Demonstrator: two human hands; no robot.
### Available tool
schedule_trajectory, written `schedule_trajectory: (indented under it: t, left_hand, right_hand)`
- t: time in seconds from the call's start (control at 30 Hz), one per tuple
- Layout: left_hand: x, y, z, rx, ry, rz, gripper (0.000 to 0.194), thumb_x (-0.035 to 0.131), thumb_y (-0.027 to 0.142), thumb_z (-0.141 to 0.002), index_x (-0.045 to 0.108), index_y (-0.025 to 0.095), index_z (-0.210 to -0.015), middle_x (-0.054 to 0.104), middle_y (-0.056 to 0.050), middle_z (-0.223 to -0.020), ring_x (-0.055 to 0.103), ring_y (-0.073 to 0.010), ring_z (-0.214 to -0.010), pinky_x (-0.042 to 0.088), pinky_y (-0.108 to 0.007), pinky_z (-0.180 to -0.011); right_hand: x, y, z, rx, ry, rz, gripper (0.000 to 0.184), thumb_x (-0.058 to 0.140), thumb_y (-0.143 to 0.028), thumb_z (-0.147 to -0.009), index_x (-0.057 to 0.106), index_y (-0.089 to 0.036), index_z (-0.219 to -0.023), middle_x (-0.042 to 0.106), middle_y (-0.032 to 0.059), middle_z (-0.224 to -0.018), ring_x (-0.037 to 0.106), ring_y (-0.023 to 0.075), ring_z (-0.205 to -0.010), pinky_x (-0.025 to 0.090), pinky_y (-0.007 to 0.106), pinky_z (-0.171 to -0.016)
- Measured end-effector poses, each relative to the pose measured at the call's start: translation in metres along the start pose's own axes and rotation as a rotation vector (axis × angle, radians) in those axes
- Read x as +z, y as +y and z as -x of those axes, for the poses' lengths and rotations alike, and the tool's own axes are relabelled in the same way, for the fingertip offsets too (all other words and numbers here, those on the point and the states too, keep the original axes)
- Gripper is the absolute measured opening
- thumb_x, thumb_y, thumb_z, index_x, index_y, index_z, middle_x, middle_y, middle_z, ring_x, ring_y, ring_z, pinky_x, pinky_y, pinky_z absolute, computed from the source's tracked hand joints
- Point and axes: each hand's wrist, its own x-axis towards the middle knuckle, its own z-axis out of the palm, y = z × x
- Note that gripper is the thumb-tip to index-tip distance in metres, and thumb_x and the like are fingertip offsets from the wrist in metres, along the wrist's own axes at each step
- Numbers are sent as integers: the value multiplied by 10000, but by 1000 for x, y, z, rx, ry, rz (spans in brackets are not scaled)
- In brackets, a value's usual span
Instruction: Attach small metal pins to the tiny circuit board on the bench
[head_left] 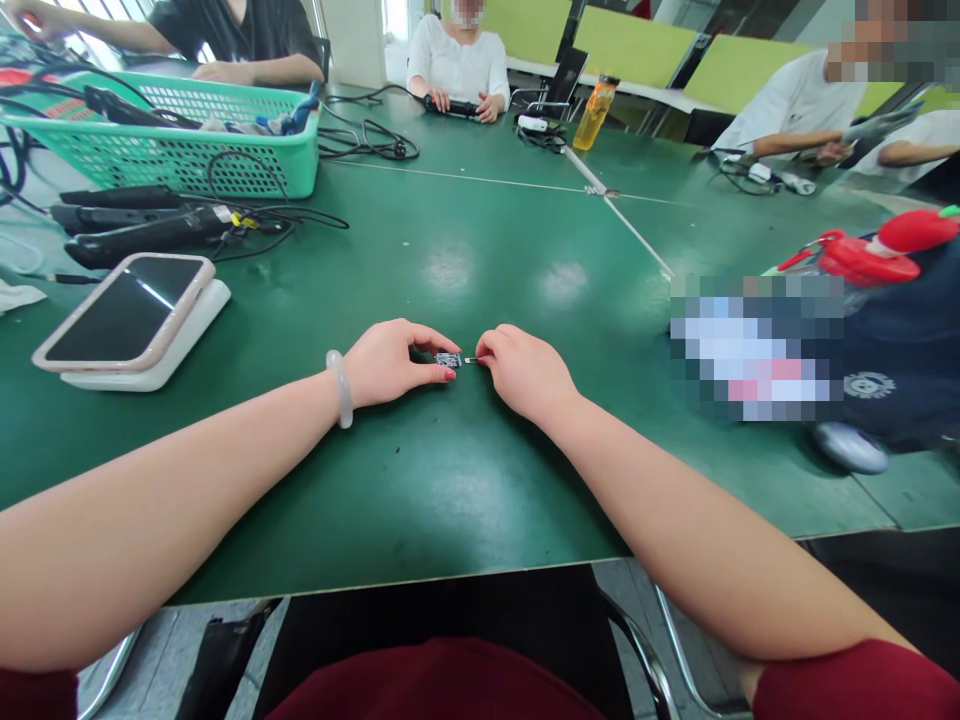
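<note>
Over the middle of the green table [480,480], my left hand [386,365] pinches a small circuit board [448,360] between thumb and fingers. A pale bracelet [340,390] circles that wrist. Facing it, my right hand [529,372] is closed in a pinch on a tiny flat strip with a light, metallic-looking end [471,360]. The strip's end points at the board, with a narrow gap seeming to lie between them. My right fingertips hide the rest of the strip, so its exact kind does not show.
On the left, a phone [127,310] lies on a white box [150,375]. Behind it are black hair-iron-like tools [142,230] and a green basket [202,150] of cables. A computer mouse [850,447] and dark bag [892,350] sit right. Several people sit across the table.
</note>
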Motion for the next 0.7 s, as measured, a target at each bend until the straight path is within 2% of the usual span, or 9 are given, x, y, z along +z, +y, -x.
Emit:
schedule_trajectory:
  t: [0.27,0.5,0.7]
  left_hand:
    - [0,2,0,-9,6,12,380,708,453,-680,732,255,-1004,704,-14,-883,626,-196,-815,479,-322,-777]
    - [0,2,1,13,17,24,358,709,425,-691,733,248,-1002,712,-11,-884,630,-186,-800,473,-309,-766]
    - [0,2,2,49,5,5,331,710,417,-693,739,253,-979,724,4,-875,630,-179,-781,461,-292,-733]
  right_hand:
    - [-3,0,2,-2,-11,-15,141,489,-156,-886,614,-203,-842,616,37,-879,556,161,-762,350,273,-616]
    - [-13,-6,6,29,176,-162,164,472,-186,-907,615,-202,-829,620,21,-882,551,147,-764,358,259,-630]
    - [-11,-17,10,-85,162,-212,169,468,-204,-922,625,-206,-861,625,12,-902,563,140,-789,370,253,-644]
